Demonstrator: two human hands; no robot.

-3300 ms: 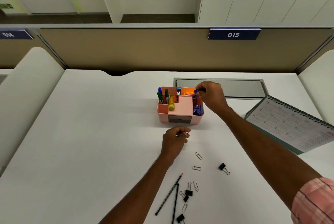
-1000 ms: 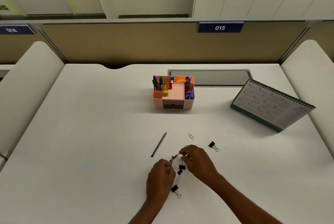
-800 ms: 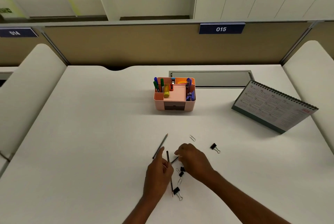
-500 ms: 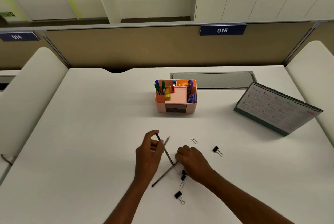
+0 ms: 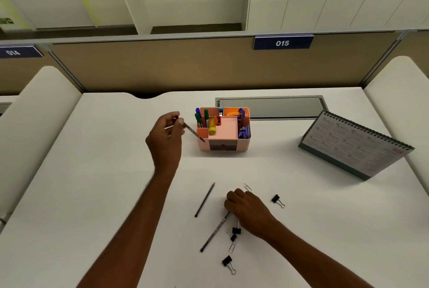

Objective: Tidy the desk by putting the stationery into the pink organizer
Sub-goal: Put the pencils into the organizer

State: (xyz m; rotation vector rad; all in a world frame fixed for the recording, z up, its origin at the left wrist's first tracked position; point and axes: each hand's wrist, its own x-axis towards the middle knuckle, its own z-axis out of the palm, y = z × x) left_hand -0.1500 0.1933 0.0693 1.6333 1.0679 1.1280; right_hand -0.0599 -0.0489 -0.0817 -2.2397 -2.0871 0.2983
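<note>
- The table [image 5: 92,195] carries a calendar [image 5: 355,146] by its right edge.
- The pink organizer [image 5: 242,145] stands mid-table, toward the far edge.
- The left hand [image 5: 166,139] pinches a pen [image 5: 192,132] just beside the organizer's left wall.
- The right hand [image 5: 246,208], fingers curled, covers the end of a second pen [image 5: 216,232]; its grip is hidden.
- A pencil [image 5: 205,199] and binder clips [image 5: 227,261] lie toward the near edge.

The surface [image 5: 97,190] looks smooth, matt white; the organizer [image 5: 223,145] smooth pink plastic; paper clips [image 5: 247,187] shiny wire; calendar [image 5: 355,146] paper.
</note>
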